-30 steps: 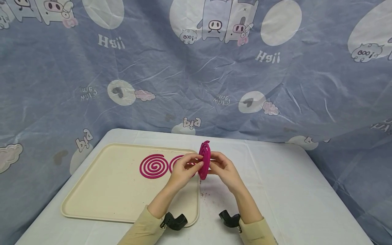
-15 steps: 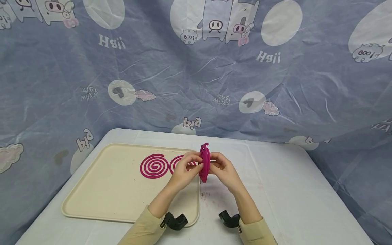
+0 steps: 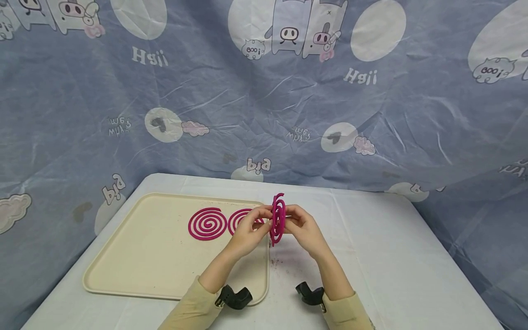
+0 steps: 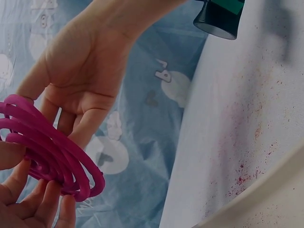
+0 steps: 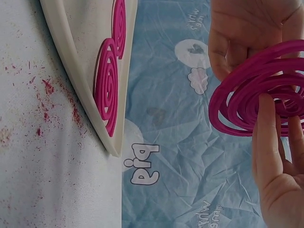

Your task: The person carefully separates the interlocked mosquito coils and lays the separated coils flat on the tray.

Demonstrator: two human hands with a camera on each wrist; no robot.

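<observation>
A pair of magenta mosquito coils (image 3: 278, 220), nested together, is held on edge above the right rim of the tray. My left hand (image 3: 248, 231) pinches it from the left with thumb and fingers. From the other side my right hand (image 3: 304, 229) grips it, fingertips at the middle of the spiral. In the left wrist view the rings of the coils (image 4: 71, 161) fan apart in layers. Two more coils lie flat on the tray: one spiral (image 3: 209, 224) fully visible, the other (image 3: 229, 223) partly hidden behind my left hand.
A cream tray (image 3: 136, 256) with a raised rim covers the left part of the white-covered table (image 3: 379, 256). Reddish crumbs (image 3: 275, 262) are scattered beside its right edge. A blue patterned cloth (image 3: 231, 101) hangs behind the table.
The held coils have gone from a tight stack to a looser one, with gaps showing between their rings. Both hands stay in nearly the same place; the tray's coils have not moved.
</observation>
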